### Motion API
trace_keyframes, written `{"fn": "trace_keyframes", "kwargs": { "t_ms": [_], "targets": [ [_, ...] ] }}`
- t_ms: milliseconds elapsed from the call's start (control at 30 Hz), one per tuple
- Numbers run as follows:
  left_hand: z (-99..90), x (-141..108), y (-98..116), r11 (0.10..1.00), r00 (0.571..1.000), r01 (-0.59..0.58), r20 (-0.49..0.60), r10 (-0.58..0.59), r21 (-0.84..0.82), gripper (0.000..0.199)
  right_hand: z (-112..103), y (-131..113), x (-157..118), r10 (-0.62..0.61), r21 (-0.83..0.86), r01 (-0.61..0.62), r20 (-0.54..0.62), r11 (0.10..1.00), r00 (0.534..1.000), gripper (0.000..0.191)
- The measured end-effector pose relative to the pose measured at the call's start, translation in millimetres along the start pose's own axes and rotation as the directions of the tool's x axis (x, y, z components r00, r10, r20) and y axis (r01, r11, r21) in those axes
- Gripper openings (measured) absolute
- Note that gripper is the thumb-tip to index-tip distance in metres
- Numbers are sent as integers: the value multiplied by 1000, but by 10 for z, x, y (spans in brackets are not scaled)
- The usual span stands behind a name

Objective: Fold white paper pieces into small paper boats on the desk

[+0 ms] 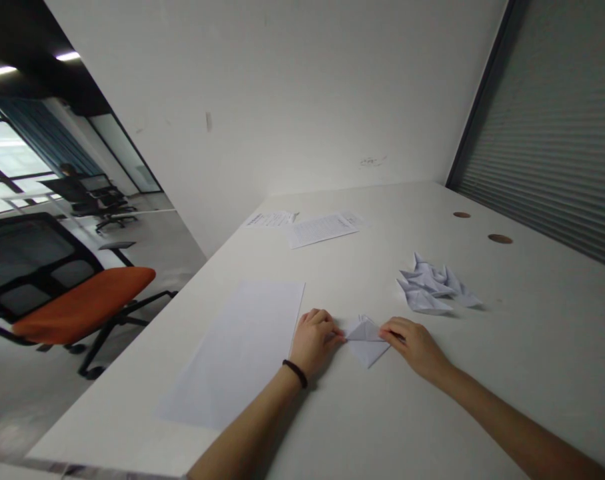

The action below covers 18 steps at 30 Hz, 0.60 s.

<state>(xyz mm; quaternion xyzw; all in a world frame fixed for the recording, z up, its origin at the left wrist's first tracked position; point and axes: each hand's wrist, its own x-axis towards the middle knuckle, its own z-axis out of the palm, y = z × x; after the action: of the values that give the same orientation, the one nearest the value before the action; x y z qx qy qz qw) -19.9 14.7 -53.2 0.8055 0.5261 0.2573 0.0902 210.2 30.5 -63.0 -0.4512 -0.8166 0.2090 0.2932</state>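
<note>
A small piece of folded white paper (367, 350) lies on the white table between my two hands, with a raised triangular flap at its far side. My left hand (316, 340), a dark band around its wrist, pinches the paper's left corner. At the right corner, my right hand (413, 345) grips the paper between thumb and fingers. Beyond the right hand sits a cluster of folded paper shapes (429, 287) with pointed tips. Just left of my left hand lies a large blank white sheet (242, 347), partly covered by my left forearm.
Printed sheets (322, 230) lie toward the far end of the table (522, 373). Two round holes (500, 239) are cut near its right side, beside a blind-covered partition (547, 140). An orange-seated chair (89, 300) stands left of the table. A person (71, 175) sits far back.
</note>
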Motion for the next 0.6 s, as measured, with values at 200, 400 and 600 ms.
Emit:
{"fn": "trace_keyframes", "kwargs": {
  "t_ms": [200, 400, 600],
  "targets": [
    [-14, 17, 79, 998, 1000, -14, 14, 14, 53, 6, -35, 30, -75, -32, 44, 32, -7, 999, 999, 14],
    [28, 54, 124, 982, 983, 179, 25, -181, 51, 10, -2, 38, 6, 173, 47, -171, -24, 984, 985, 19],
    [42, 100, 155, 948, 951, 289, 73, -301, 132, 17, -11, 46, 80, 215, -155, -208, 32, 966, 976, 23]
  ]
}}
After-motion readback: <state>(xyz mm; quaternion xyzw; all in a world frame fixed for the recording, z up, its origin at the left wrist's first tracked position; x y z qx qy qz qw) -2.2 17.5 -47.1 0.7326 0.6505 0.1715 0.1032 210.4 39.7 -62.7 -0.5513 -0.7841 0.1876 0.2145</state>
